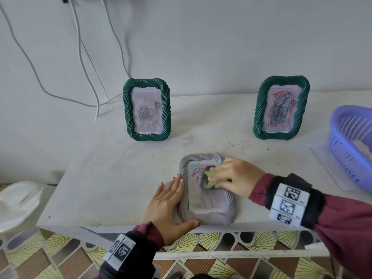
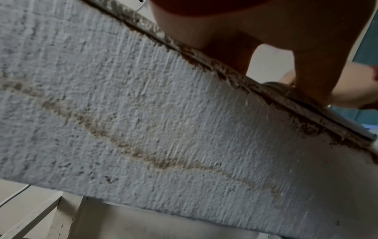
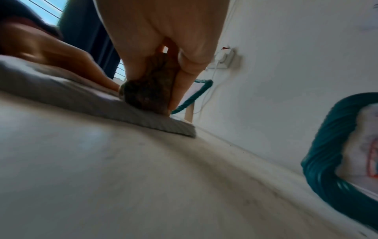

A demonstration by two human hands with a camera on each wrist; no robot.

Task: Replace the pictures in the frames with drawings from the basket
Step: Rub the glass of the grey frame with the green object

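Note:
A pale grey ribbed frame point(image 1: 209, 212) lies flat near the table's front edge, with a scribbled drawing point(image 1: 196, 171) showing in it. My left hand point(image 1: 171, 196) lies flat along its left side, fingers straight and thumb at the near corner. My right hand point(image 1: 235, 176) pinches a small yellow-green wad point(image 1: 209, 179), cloth or sponge, against the frame's face; the right wrist view shows the wad point(image 3: 149, 97) between thumb and fingers on the frame point(image 3: 143, 119). Two green frames stand at the back: the left one point(image 1: 147, 109) holds a rose print, the right one point(image 1: 280, 107) a coloured scribble.
A purple slotted basket point(image 1: 352, 146) with paper inside stands at the right edge on a white sheet point(image 1: 322, 156). A white plastic thing point(image 1: 18, 200) sits off the table's left. Cables point(image 1: 80, 57) hang down the wall. The left wrist view shows mostly the table's rough side point(image 2: 143, 113).

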